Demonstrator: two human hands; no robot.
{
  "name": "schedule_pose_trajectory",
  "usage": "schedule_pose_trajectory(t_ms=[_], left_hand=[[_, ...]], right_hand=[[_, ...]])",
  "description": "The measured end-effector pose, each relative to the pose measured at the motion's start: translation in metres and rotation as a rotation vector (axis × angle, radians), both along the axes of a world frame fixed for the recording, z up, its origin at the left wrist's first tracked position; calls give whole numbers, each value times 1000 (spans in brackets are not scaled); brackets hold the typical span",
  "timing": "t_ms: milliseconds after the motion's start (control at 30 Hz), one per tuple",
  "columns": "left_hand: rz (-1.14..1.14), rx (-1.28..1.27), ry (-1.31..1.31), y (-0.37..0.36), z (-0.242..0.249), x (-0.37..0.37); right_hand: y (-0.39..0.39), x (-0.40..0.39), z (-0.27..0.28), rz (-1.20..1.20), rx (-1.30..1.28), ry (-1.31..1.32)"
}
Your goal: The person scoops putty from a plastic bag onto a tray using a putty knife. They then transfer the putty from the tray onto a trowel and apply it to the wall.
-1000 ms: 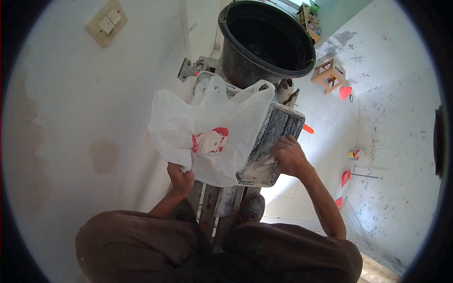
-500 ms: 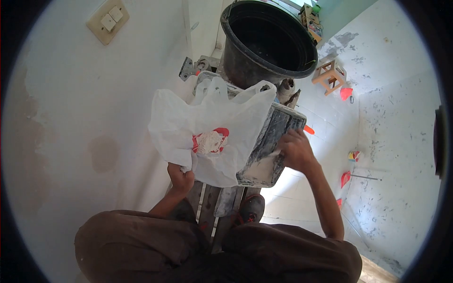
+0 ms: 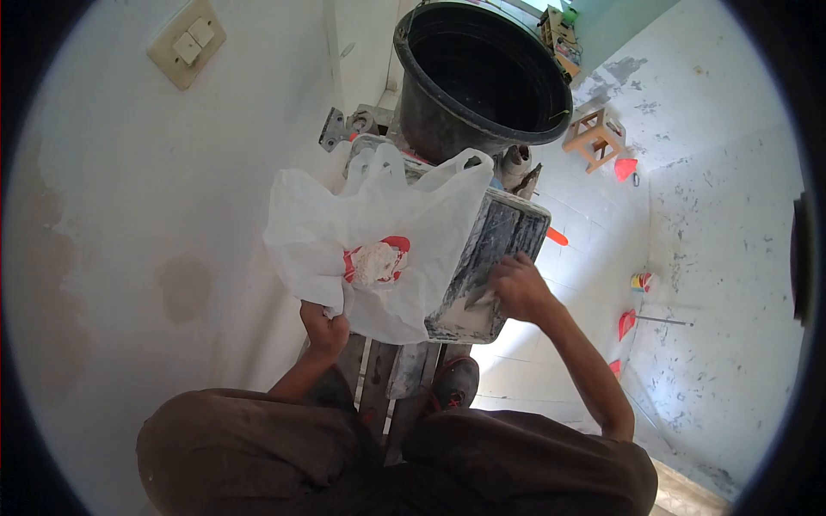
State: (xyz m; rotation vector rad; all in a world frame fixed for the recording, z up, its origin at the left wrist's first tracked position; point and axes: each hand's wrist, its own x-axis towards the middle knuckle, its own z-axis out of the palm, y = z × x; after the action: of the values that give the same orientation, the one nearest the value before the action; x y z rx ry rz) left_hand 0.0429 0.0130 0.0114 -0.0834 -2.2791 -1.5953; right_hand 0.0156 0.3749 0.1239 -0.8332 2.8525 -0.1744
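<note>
My left hand (image 3: 325, 334) is closed on the lower left edge of a white plastic bag (image 3: 297, 224). Inside the bag's opening lies a heap of pale powder (image 3: 376, 262) with red print around it. To the right, partly under the bag, is a dark tray (image 3: 508, 225) smeared with white, with pale powder (image 3: 460, 316) in its lower end. My right hand (image 3: 519, 291) is over the tray, fingers curled round a small flat scraper (image 3: 483, 297) whose blade points at that powder; its handle is hidden.
A big black bucket (image 3: 482, 77) stands behind the bag on the slatted wooden bench (image 3: 376, 378). A putty knife (image 3: 333, 129) lies left of it. White wall with a switch (image 3: 188, 43) at left; a wooden stool (image 3: 595, 140) stands on the floor at right.
My right hand has moved down and left over the tray, and the scraper now shows more clearly by the powder. My left hand keeps its hold on the bag. The view has shifted slightly.
</note>
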Motion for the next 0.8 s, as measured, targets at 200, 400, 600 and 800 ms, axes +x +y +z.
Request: schedule_pose_trajectory(t_ms=[200,400,600,800], left_hand=[[-11,-22,23,-2,3,1],[16,-38,14,-4,-7,2],[39,-76,55,-1,-2,-1],[28,-37,-1,0,0,6]], right_hand=[[-5,6,5,-119,-15,38],[-1,1,11,-121,-20,1],[-6,9,15,-113,-31,-23],[-1,50,11,-138,-64,128]])
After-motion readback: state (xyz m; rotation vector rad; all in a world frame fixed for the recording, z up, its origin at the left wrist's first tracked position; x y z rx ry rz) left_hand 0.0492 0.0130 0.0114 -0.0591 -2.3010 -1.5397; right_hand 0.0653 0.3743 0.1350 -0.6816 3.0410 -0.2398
